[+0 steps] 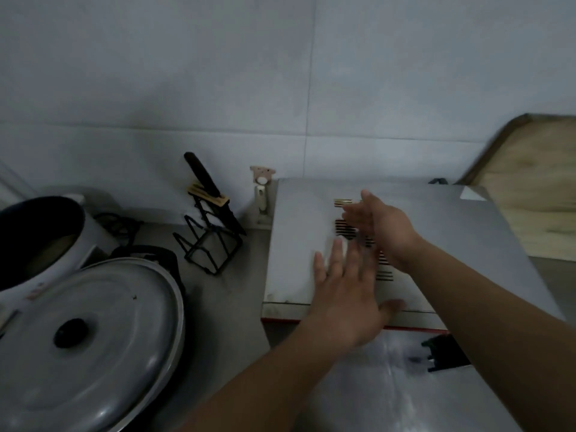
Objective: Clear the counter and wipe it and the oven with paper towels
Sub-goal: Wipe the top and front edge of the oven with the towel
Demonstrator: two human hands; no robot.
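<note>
The boxy white metal oven (420, 232) sits at the right of the grey stone counter (249, 275), its back to the pale tiled wall (218, 88). Both hands hover over its slotted top, blurred. The left hand (343, 294) has fingers spread flat, holding nothing; something white beneath the fingers cannot be identified. The right hand (380, 226) is open too, empty. Left of the oven stands a black wire knife rack (208, 241); nearer left, a large round steel lid (87, 338).
</note>
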